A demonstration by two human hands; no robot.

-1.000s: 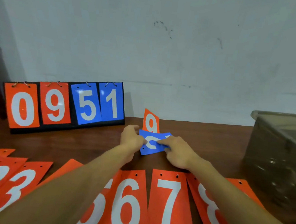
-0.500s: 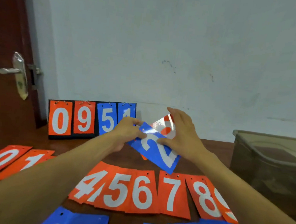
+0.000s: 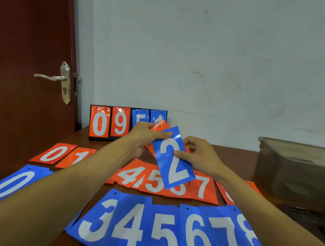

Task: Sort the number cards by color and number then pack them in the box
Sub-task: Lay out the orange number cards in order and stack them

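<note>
I hold a blue card with a white 2 (image 3: 174,159) above the table, tilted, with an orange card (image 3: 160,127) behind it. My left hand (image 3: 143,136) pinches the top left of the two cards. My right hand (image 3: 199,156) grips the blue 2's right edge. Below lies a row of orange cards (image 3: 204,188), showing 0, 1, 4, 5, 7, partly hidden by my arms. Nearer me lies a row of blue cards (image 3: 134,223) with 0, 3, 4, 5, 6, 7, 8. The clear plastic box (image 3: 300,169) stands at the right.
A black flip scoreboard (image 3: 110,123) showing 0 9 5 1 stands at the back against the white wall. A dark red door with a metal handle (image 3: 53,77) is on the left. The table (image 3: 236,153) is brown wood.
The view has tipped down, revealing the blue row. The blue 2 has turned more upright in my hands, and the orange card now sits behind it under my left hand.
</note>
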